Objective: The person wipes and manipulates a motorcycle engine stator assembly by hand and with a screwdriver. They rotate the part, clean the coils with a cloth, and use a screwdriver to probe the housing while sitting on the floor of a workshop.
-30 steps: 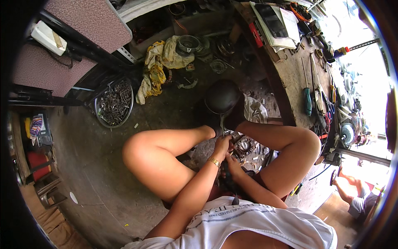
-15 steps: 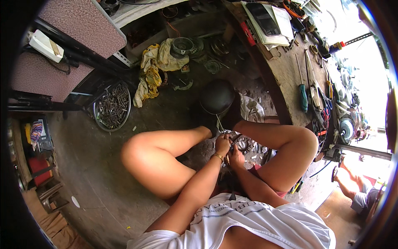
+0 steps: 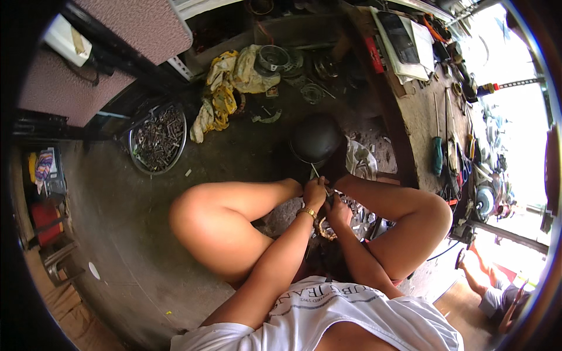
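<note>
Between my knees, my left hand [image 3: 315,193] is closed around a thin metal rod [image 3: 314,170], whose pale end sticks up past the fingers. My right hand [image 3: 339,212] is close beside it, fingers curled around a ring-shaped motor stator. Only a coppery curved edge of the stator [image 3: 325,230] shows below the hands; the rest is hidden behind the fingers and wrist. A rounded dark block [image 3: 317,139] stands just beyond the rod's end.
A metal basin of screws and bolts [image 3: 157,140] sits on the floor at left. Yellow-and-white cloths [image 3: 225,88] and round metal parts [image 3: 274,58] lie farther off. The workbench [image 3: 418,117] at right carries a green-handled screwdriver [image 3: 437,155]. Another person's legs [image 3: 480,272] show at far right.
The toothed face of the stator, earlier visible right of my hands, is turned out of sight; its coppery edge now shows below them. The view has shifted slightly.
</note>
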Tool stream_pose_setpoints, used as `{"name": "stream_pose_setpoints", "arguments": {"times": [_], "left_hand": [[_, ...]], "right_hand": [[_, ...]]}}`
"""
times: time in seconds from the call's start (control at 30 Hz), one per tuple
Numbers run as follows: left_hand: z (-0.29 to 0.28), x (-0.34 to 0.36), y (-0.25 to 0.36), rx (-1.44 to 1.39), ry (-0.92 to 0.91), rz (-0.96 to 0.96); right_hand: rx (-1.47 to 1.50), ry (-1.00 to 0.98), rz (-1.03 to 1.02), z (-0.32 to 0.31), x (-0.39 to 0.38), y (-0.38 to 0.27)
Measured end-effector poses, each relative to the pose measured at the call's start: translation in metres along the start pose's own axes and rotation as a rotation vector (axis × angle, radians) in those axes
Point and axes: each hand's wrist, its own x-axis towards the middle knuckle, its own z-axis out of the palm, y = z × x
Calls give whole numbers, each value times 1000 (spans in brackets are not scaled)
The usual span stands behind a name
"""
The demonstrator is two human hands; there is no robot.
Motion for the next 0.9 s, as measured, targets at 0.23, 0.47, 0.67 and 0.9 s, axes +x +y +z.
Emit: {"name": "stream_pose_setpoints", "arguments": {"times": [0.23,0.47,0.67,0.9], "left_hand": [[24,-19,-42,-583,8,-145],[19,-19,-33,-1156,-267,-264],[6,-26,-8,-900,-236,-210],[0,-31,11,-562,-122,-237]], "right_hand": [[80,-129,-47,-19,3,2],[327,-195,-85,-42,-17,-18],[369,-205,-14,-23,-19,-5],[915,-366,35,-26,-21,-9]]}}
